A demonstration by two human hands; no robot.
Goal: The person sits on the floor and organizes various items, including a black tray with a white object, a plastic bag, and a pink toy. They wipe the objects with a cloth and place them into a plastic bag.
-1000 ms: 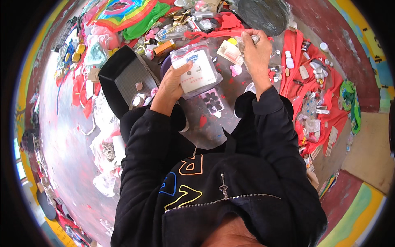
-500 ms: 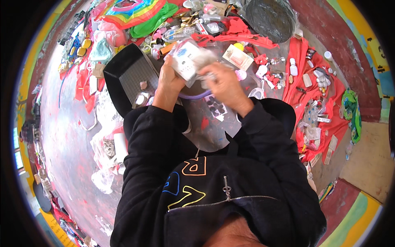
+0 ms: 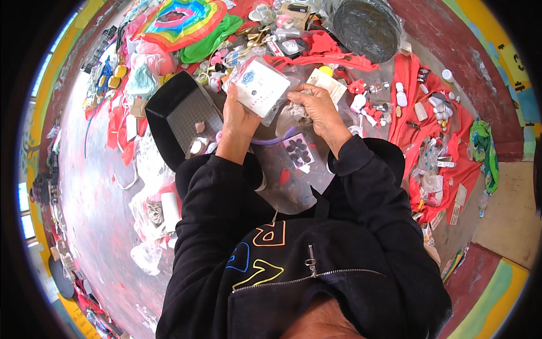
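My left hand [image 3: 240, 124] is closed on a white square card [image 3: 262, 87] in a clear plastic bag, held up at chest front. The card has a blue print and small dark and red marks. At its right side my right hand [image 3: 323, 116] pinches crumpled clear plastic [image 3: 296, 110] between thumb and fingers; whether this is part of the same bag I cannot tell. Below the hands, a purple curved rim [image 3: 272, 140] shows in part. A small white-and-purple sheet with black oval pieces [image 3: 298, 151] lies on the floor between my legs.
A black open bin [image 3: 161, 121] with small items lies tilted to the left. Beyond lie a rainbow-coloured ring [image 3: 183, 20], a green cloth [image 3: 212, 42] and a dark round basin [image 3: 366, 31]. Red cloth [image 3: 403, 135] with mixed small items spreads at right. Plastic bags [image 3: 149, 198] lie at left.
My right hand has slowed from a blur to a clear pinch on the crumpled plastic. The white card now faces up more squarely, slightly farther right.
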